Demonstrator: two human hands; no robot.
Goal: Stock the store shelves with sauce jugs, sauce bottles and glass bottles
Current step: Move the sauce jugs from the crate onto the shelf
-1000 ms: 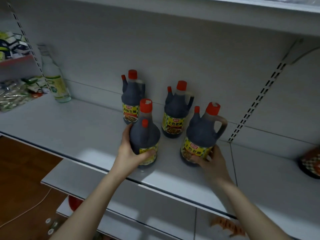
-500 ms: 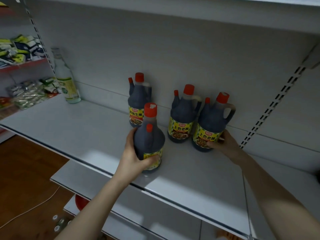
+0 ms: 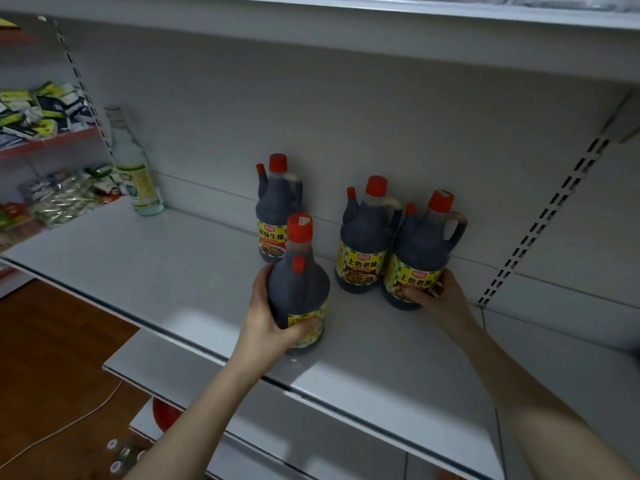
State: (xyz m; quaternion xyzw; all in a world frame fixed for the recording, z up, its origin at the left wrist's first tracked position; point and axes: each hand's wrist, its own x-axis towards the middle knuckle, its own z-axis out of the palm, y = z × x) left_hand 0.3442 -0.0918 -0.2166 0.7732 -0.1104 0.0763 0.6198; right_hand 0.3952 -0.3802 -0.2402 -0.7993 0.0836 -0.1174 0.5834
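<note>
Gripping a dark plastic sauce jug point(image 3: 298, 289) low on its rounded belly: left hand point(image 3: 273, 317), fingers curled round the far side and thumb pressed on the yellow label, jug upright near the front edge of the smooth white metal shelf point(image 3: 173, 271). Red screw cap on top, small red spout cap on the shoulder. Wrapped round the base of a second jug point(image 3: 420, 258) at the back right: right hand point(image 3: 436, 296), fingers closed against the glossy yellow label, moulded loop handle facing right. Touching that jug on its left, a third jug point(image 3: 367, 244) of the same shape and label. Standing apart further left, against the back panel and directly behind the left-hand jug, a fourth jug point(image 3: 277, 209). At the far left of the shelf, well apart, a tall clear glass bottle point(image 3: 133, 168) with pale contents and a green-and-yellow label. Slotted upright strip point(image 3: 547, 220) on the back panel to the right.
</note>
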